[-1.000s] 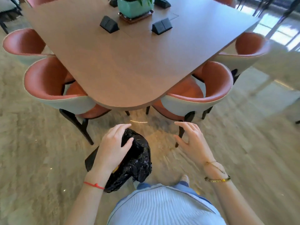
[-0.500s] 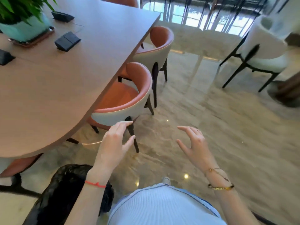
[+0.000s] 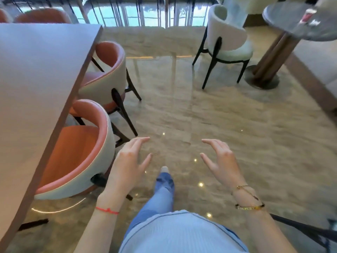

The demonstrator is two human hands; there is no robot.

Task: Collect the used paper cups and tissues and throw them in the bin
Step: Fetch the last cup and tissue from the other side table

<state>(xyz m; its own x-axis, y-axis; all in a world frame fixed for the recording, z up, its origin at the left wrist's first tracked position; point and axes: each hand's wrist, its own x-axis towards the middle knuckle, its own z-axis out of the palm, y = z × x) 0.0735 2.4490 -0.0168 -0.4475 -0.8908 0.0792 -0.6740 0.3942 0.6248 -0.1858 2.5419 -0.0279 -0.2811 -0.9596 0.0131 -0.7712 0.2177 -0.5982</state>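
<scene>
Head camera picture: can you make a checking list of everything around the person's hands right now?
Surface: long brown table at left, the visible part bare; glossy marble floor.
Job's things: no cups, tissues or bin seen.
Clutter: blurred items on the round side table, too unclear to name.
Grippers: left hand and right hand both open and empty, apart, over the floor.
Cables: nothing seen.
Surroundings: orange chairs tucked at the table, white chair, windows beyond.

A glossy marble floor (image 3: 228, 115) is seen beneath both empty hands; orange chairs (image 3: 78, 154) (tucked under a table (image 3: 36, 79)) are stood leftward.
</scene>
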